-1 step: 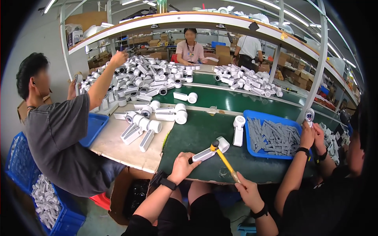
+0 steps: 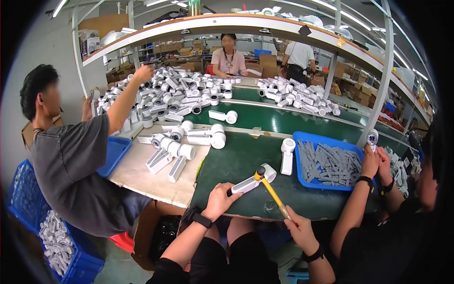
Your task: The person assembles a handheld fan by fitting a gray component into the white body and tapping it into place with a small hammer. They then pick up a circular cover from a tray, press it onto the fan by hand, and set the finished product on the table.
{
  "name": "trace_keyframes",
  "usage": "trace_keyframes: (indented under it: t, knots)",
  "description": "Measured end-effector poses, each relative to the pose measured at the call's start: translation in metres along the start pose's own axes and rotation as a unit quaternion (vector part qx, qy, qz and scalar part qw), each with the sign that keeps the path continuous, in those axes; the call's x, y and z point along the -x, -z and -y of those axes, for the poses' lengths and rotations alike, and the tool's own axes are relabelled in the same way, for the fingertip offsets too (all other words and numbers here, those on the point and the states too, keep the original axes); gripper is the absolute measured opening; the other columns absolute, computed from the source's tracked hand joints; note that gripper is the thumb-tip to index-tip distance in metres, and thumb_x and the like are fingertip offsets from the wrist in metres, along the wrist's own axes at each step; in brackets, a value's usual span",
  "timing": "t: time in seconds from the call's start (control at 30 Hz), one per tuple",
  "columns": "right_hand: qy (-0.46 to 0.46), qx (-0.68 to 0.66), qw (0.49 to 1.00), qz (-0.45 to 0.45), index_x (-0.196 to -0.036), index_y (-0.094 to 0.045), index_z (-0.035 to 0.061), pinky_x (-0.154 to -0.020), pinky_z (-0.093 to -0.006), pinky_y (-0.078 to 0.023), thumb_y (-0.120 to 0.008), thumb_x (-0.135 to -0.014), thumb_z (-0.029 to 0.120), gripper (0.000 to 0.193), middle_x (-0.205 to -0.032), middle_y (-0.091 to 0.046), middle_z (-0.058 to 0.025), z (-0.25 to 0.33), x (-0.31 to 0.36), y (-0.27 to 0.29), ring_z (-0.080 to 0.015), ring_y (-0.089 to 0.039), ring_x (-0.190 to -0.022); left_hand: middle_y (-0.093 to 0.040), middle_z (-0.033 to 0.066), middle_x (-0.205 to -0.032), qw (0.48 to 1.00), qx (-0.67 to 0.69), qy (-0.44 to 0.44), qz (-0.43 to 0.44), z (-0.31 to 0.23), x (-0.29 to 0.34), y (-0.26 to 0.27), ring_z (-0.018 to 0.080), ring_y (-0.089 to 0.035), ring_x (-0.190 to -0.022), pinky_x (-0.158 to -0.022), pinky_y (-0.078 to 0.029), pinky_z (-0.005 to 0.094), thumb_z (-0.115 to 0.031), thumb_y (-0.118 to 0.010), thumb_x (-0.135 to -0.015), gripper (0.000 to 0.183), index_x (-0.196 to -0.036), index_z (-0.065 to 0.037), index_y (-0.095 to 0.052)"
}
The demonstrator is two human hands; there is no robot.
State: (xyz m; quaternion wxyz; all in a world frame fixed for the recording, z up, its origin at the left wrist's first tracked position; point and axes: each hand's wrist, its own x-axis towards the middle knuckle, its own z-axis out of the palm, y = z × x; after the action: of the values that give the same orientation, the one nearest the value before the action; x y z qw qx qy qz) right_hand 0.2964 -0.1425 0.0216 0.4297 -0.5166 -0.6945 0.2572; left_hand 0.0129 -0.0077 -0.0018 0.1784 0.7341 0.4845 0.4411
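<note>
My left hand (image 2: 220, 200) is closed round the handle end of a white handheld unit (image 2: 247, 184) with a round head, lying tilted on the green mat near the table's front edge. In my right hand (image 2: 302, 233) is a hammer (image 2: 272, 193) with a yellow handle and a dark-ended head. The hammer's head is over the unit's neck; whether it touches cannot be told. Just beyond, a similar white unit (image 2: 287, 156) lies alone beside a blue tray (image 2: 297, 142) of grey strips (image 2: 326, 163).
Several white units (image 2: 172, 151) lie on a pale board at left. Large piles (image 2: 165, 92) stand beyond, by the green conveyor (image 2: 265, 122). A co-worker (image 2: 71, 156) sits at left with one arm raised; another's hands (image 2: 373, 163) hold a unit at right. A shelf (image 2: 265, 21) spans overhead.
The hammer's head is very slightly higher and farther right over the white unit. My left hand keeps its hold, and otherwise hardly anything differs.
</note>
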Motion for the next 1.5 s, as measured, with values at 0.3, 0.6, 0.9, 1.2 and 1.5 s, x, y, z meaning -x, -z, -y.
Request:
trace_keyframes:
  t: [0.3, 0.6, 0.9, 1.2, 1.5]
  knots:
    - [-0.134, -0.163, 0.977, 0.021, -0.144, -0.049, 0.0066, -0.049, -0.0185, -0.039, -0.059, -0.093, 0.002, 0.052, -0.074, -0.058, 0.0007, 0.029, 0.016, -0.003, -0.0037, -0.049, -0.055, -0.064, 0.0084, -0.090, 0.641, 0.690, 0.309, 0.129, 0.007, 0.008, 0.049, 0.0094, -0.056, -0.069, -0.059, -0.047, 0.0221, -0.040, -0.054, -0.101, 0.050, -0.138, -0.007, -0.046]
    - [0.053, -0.005, 0.995, 0.079, -0.137, -0.052, -0.0038, -0.068, -0.0296, -0.047, -0.063, -0.091, 0.002, 0.048, -0.080, -0.058, -0.0143, 0.068, -0.023, -0.019, -0.0195, -0.056, -0.069, -0.067, 0.0161, -0.092, 0.994, -0.039, 0.007, -0.102, 0.027, 0.024, 0.043, 0.0299, -0.064, -0.086, -0.080, -0.050, 0.0370, -0.018, -0.079, -0.078, 0.026, -0.096, -0.001, -0.071]
    - [0.080, 0.045, 0.991, 0.100, -0.139, -0.050, -0.0029, -0.068, -0.0266, -0.045, -0.059, -0.092, 0.000, 0.048, -0.082, -0.058, -0.0103, 0.044, -0.030, -0.036, -0.0149, -0.052, -0.069, -0.067, 0.0156, -0.088, 0.993, 0.027, 0.067, -0.089, 0.023, 0.022, 0.039, 0.0287, -0.065, -0.086, -0.080, -0.050, 0.0360, -0.017, -0.079, -0.077, 0.026, -0.095, 0.000, -0.071]
    - [0.073, 0.037, 0.992, 0.092, -0.137, -0.052, -0.0015, -0.069, -0.0313, -0.047, -0.062, -0.092, 0.004, 0.046, -0.080, -0.058, -0.0146, 0.061, -0.028, -0.042, -0.0219, -0.056, -0.069, -0.066, 0.0156, -0.088, 0.994, 0.025, 0.060, -0.091, 0.029, 0.024, 0.035, 0.0302, -0.065, -0.083, -0.077, -0.051, 0.0369, -0.020, -0.080, -0.077, 0.029, -0.096, 0.000, -0.072]
    - [0.053, 0.075, 0.983, 0.159, -0.136, -0.054, 0.0018, -0.076, -0.0352, -0.051, -0.064, -0.093, 0.010, 0.045, -0.096, -0.066, -0.0177, 0.064, -0.017, -0.051, -0.0317, -0.065, -0.082, -0.067, 0.0153, -0.087, 0.993, -0.013, 0.047, -0.111, 0.036, 0.025, 0.030, 0.0331, -0.064, -0.085, -0.077, -0.050, 0.0397, -0.023, -0.082, -0.075, 0.030, -0.095, -0.003, -0.073]
